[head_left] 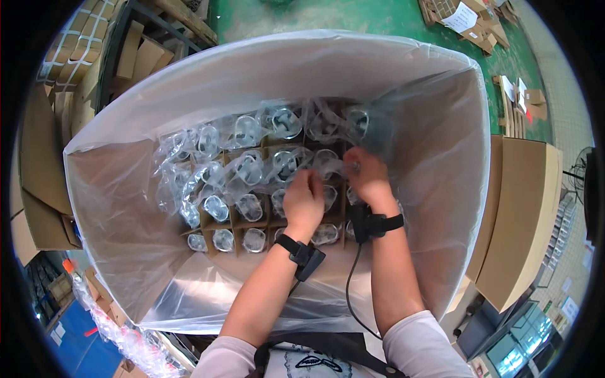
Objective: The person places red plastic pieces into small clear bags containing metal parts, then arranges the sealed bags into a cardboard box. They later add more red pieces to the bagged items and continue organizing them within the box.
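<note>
A large box lined with a translucent plastic sheet (252, 69) stands before me. Cardboard dividers (232, 222) split its inside into cells with shiny round metal parts (216, 208) in them. Loose clear plastic bags (246, 167) wrap the parts in the far rows. Over the middle right cells, my left hand (304, 200) is closed, its fingertips pinching the edge of a clear plastic bag (326, 162). Just right of that bag, my right hand (367, 175) is closed on its other side. A small shiny bit shows at the right fingers; what it belongs to is unclear.
Tall cardboard flaps (517, 214) stand right of the box, and more cardboard (41, 183) leans at the left. A black cable (348, 283) hangs from my right wristband (376, 225). Strapped cartons (79, 41) are stacked far left. Pallets lie on the green floor (378, 16) beyond.
</note>
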`<state>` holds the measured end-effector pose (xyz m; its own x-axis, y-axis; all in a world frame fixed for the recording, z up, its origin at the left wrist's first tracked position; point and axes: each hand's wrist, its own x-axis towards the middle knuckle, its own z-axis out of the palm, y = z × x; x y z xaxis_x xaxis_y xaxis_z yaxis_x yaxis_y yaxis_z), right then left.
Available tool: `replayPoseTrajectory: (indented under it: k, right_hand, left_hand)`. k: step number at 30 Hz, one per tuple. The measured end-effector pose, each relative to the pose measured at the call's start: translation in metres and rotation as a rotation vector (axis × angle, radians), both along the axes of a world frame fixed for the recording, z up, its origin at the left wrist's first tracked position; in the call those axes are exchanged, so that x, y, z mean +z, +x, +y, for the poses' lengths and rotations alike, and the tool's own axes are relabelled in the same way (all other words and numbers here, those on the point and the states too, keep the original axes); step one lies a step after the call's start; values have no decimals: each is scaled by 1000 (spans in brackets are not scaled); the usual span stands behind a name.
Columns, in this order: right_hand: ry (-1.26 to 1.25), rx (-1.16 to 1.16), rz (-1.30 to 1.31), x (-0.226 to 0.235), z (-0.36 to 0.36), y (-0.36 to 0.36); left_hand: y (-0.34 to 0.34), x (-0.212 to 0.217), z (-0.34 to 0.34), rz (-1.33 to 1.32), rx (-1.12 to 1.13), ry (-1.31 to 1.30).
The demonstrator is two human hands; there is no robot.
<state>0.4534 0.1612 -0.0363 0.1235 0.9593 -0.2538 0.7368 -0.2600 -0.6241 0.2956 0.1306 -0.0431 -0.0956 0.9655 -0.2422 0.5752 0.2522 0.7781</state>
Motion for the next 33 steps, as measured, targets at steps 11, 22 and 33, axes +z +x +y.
replayPoseTrajectory:
  k: [11, 22, 33]
  right_hand:
    - [-226, 12, 98, 11, 14, 1]
    - [-443, -128, 319, 23, 24, 13]
    - [-252, 351, -143, -20, 1, -11]
  left_hand:
    - [2, 21, 5, -74, -348, 99]
    - [-15, 7, 12, 293, -387, 177]
    - [-14, 28, 14, 430, -634, -62]
